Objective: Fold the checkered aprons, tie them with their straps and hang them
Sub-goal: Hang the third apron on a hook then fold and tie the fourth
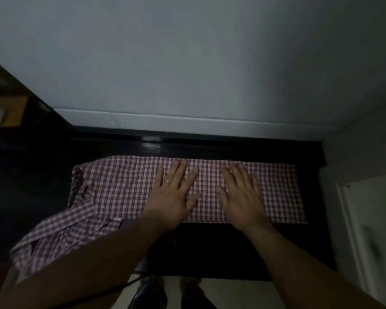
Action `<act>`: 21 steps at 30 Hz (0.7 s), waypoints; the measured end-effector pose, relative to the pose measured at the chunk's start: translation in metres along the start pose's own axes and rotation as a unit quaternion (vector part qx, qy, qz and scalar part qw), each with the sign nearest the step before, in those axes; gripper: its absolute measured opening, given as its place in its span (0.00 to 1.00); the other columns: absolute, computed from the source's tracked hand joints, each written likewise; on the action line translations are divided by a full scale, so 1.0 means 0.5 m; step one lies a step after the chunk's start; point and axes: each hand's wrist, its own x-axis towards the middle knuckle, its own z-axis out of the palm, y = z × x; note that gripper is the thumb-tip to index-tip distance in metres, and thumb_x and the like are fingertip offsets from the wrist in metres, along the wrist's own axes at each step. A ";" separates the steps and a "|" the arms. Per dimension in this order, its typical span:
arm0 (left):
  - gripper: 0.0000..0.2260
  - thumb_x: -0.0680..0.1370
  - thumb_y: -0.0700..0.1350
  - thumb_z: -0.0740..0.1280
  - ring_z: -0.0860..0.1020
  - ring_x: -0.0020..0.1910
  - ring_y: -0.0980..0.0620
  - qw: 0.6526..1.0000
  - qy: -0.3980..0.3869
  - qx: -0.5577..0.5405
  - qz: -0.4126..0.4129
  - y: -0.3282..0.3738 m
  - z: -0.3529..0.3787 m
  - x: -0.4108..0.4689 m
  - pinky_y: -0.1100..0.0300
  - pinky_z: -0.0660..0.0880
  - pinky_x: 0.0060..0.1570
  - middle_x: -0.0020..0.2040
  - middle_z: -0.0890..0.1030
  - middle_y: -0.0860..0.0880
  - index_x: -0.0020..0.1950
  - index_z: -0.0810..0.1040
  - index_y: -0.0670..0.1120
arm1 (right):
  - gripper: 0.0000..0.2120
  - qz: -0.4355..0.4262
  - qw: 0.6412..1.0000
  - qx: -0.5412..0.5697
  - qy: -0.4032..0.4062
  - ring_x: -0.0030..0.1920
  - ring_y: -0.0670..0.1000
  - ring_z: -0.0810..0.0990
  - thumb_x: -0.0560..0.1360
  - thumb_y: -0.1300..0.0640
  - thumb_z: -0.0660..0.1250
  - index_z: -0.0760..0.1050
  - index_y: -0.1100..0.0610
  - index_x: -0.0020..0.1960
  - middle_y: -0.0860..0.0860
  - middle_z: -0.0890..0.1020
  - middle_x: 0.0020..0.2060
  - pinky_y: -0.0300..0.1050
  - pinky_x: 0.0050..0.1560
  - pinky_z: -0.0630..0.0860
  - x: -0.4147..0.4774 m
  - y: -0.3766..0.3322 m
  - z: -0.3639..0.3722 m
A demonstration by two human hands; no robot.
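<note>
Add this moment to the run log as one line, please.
item: checkered apron on dark counter | left hand: flat on apron | right hand: flat on apron | left end: rumpled | hung: no

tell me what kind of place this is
Likely a home kitchen or utility corner, though it is dim: a glossy black counter runs along a white tiled wall, a white cabinet or appliance stands at the right, and an apron lies on it.

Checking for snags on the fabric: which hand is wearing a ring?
The left hand, flat on the checkered apron: a gold band on one finger. The right hand is bare.
</note>
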 end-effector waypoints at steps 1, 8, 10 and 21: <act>0.32 0.85 0.67 0.43 0.36 0.84 0.47 1.000 0.002 -0.003 -0.002 -0.019 -0.003 0.000 0.39 0.37 0.80 0.85 0.39 0.48 0.85 0.38 0.57 | 0.29 -0.003 1.000 -0.004 0.002 0.83 0.50 0.50 0.85 0.39 0.51 0.52 0.44 0.84 0.46 0.55 0.83 0.59 0.82 0.43 0.003 0.008 -0.003; 0.26 0.84 0.57 0.58 0.62 0.81 0.48 0.993 0.112 -0.034 0.023 -0.095 -0.078 -0.141 0.41 0.55 0.80 0.81 0.65 0.50 0.81 0.65 0.51 | 0.30 0.013 0.999 -0.048 0.001 0.77 0.61 0.66 0.81 0.41 0.50 0.64 0.53 0.79 0.56 0.67 0.78 0.67 0.73 0.66 0.012 0.067 -0.032; 0.23 0.83 0.54 0.62 0.68 0.76 0.49 0.979 0.177 -0.080 -0.058 -0.157 -0.104 -0.213 0.42 0.61 0.76 0.75 0.71 0.50 0.77 0.71 0.50 | 0.29 0.042 0.996 -0.072 -0.016 0.76 0.61 0.66 0.82 0.42 0.53 0.62 0.53 0.80 0.57 0.66 0.78 0.66 0.74 0.65 0.022 0.047 -0.053; 0.16 0.77 0.59 0.74 0.84 0.46 0.48 0.865 -0.066 -0.366 -0.336 -0.428 -0.134 -0.250 0.56 0.77 0.44 0.44 0.85 0.47 0.49 0.84 0.45 | 0.19 0.166 0.896 0.336 -0.237 0.40 0.60 0.85 0.76 0.45 0.63 0.80 0.59 0.40 0.56 0.85 0.36 0.63 0.46 0.83 -0.070 -0.475 0.029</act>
